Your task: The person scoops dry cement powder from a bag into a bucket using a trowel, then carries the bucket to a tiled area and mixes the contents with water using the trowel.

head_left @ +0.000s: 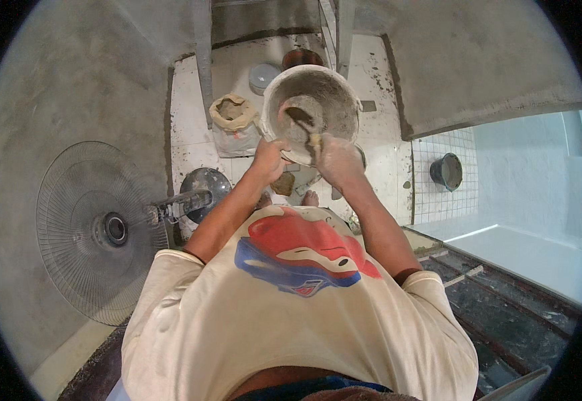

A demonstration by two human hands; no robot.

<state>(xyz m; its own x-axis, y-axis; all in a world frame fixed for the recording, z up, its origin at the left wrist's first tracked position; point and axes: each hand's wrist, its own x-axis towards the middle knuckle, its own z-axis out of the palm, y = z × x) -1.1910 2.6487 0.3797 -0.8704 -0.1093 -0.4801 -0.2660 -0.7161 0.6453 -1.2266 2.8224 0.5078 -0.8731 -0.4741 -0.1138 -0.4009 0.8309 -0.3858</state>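
A whitish, residue-coated bucket [336, 97] is held in front of me, its open mouth facing up. My left hand [269, 160] is closed on its near left rim. Inside the bucket is a trowel [299, 115], its dark blade against the grey, powdery-looking inner wall. My right hand [339, 160] is wrapped round the trowel's handle [315, 140] at the near right rim. Whether there is material deep in the bucket is hard to make out.
A standing fan [113, 229] is close on my left. Beyond it stand an open sack [232, 117] and a grey round container [263, 77]. Ladder legs [202, 67] rise at the far side. A dark bucket [446, 172] sits on small tiles to the right.
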